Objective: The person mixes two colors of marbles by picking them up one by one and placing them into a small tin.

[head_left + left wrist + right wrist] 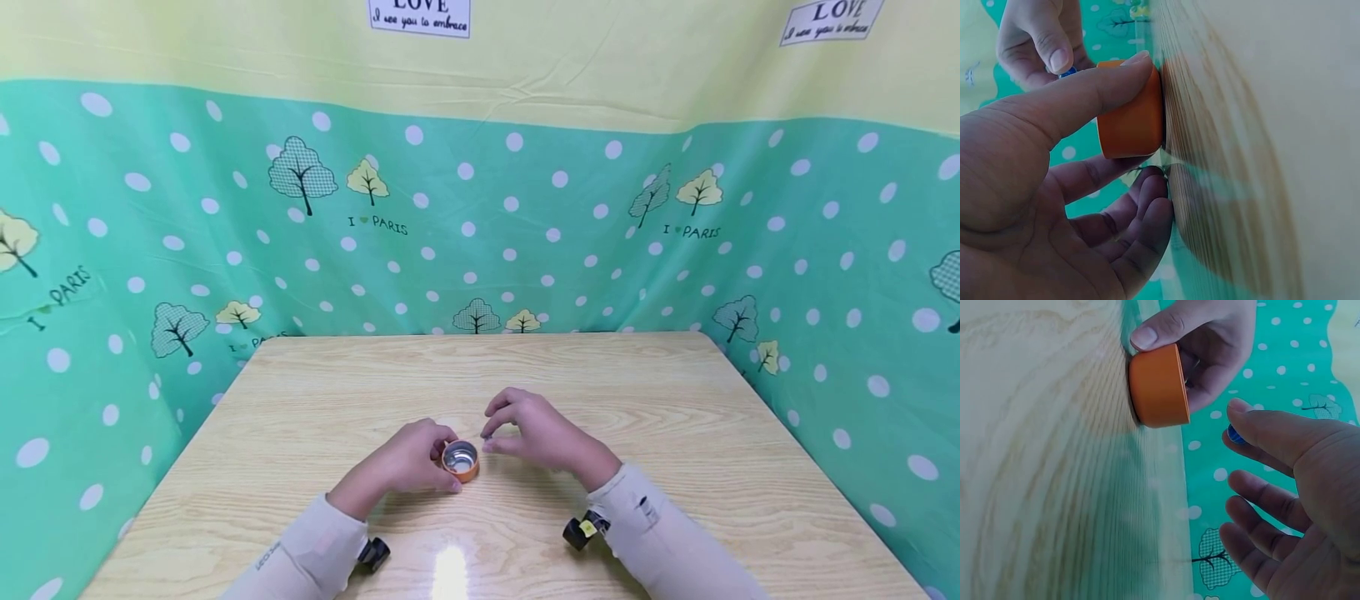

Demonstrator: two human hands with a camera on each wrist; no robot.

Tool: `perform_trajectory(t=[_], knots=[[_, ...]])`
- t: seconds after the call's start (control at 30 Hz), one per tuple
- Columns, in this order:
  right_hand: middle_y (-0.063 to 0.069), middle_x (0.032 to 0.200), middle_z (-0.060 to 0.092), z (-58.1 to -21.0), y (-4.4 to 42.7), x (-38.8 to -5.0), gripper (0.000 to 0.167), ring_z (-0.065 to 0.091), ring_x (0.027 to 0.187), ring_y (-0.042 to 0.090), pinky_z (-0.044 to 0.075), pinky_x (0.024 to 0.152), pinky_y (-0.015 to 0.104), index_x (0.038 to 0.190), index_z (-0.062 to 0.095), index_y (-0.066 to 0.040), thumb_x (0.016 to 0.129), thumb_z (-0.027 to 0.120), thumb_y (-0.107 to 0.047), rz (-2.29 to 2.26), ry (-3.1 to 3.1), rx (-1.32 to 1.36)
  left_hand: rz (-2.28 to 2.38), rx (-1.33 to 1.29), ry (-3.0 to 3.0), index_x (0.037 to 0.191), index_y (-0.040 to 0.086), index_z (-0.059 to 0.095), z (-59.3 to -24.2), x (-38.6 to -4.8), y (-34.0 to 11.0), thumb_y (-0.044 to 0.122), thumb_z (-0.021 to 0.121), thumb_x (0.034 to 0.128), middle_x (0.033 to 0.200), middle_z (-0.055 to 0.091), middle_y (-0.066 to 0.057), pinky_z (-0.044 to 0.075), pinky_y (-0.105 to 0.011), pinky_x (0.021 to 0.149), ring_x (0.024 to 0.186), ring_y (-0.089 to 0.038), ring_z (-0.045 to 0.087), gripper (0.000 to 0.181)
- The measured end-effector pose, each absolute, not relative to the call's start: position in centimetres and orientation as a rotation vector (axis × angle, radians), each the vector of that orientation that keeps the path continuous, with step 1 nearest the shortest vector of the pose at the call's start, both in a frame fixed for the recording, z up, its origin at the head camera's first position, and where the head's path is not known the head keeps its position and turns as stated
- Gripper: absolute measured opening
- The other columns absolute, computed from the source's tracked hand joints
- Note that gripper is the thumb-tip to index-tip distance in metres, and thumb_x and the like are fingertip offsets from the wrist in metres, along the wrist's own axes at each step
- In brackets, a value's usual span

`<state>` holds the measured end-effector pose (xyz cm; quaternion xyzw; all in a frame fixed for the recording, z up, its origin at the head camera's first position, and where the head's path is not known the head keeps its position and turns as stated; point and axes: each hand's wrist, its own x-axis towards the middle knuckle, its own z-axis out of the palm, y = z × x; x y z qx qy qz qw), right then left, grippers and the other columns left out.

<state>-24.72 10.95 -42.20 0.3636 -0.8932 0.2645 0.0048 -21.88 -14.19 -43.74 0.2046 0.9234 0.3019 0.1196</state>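
Note:
A small round orange cup [461, 473] with a silvery inside stands upright on the table. My left hand [414, 457] holds it, the thumb on the near side and the forefinger on the far side; the left wrist view shows the thumb lying across the orange wall [1129, 125]. Just right of the cup, above the table, my right hand [536, 429] pinches a small blue object [1235, 435] between thumb and forefinger. Its other fingers are spread apart. Most of the blue object is hidden by the fingertips, so its kind cannot be told. Something small may lie inside the cup.
The wooden table [360, 375] has a glossy light patch near its front edge. A green and yellow printed curtain [480, 200] stands behind it and along both sides. Each sleeved forearm carries a black wrist camera [579, 532].

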Motion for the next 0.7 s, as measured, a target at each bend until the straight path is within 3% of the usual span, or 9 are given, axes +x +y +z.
perform_trajectory(t=[0.4,0.7], knots=[[0.002,0.123,0.066,-42.4,9.9,-23.9,0.014,0.059,0.114,0.015,0.051,0.100,0.040,0.102,0.082,-0.025,0.090,0.082,-0.032,0.825,-2.810,1.191,0.895,0.625,2.689,0.106,0.014,0.073,-43.8,-21.7,-14.1,0.033,0.097,0.0702,0.095,0.062,-0.001,0.047,-0.035,0.073,0.086,-0.018,0.055,0.047],[-0.001,0.122,0.065,-42.6,9.7,-23.6,0.014,0.058,0.113,0.014,0.050,0.100,0.038,0.103,0.082,-0.027,0.090,0.082,-0.032,0.818,-2.806,1.210,0.900,0.655,2.669,0.109,0.016,0.074,-43.8,-21.6,-13.9,0.033,0.096,0.0711,0.095,0.062,0.000,0.044,-0.032,0.069,0.085,-0.017,0.052,0.047]])
